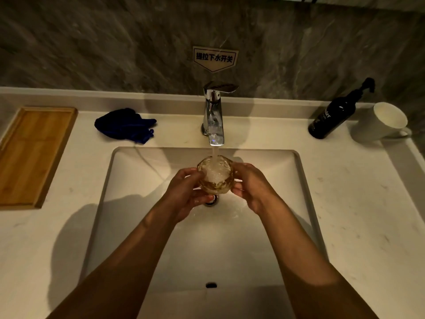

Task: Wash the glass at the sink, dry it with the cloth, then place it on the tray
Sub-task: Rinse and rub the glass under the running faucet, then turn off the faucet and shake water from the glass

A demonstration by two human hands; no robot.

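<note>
A textured amber glass (215,174) is held upright over the white sink (138,180), right under the chrome tap (215,118). Water streams from the spout into the glass and foams inside it. My left hand (184,194) grips the glass from the left, fingers curled round its side and base. My right hand (250,187) holds its right side. A dark blue cloth (125,124) lies crumpled on the counter left of the tap. A wooden tray (34,153) sits at the far left of the counter.
A black pump bottle (333,116) and a white mug (381,122) stand at the counter's back right. The drain (212,201) lies just below the glass. A sign (215,58) is stuck on the marble wall above the tap.
</note>
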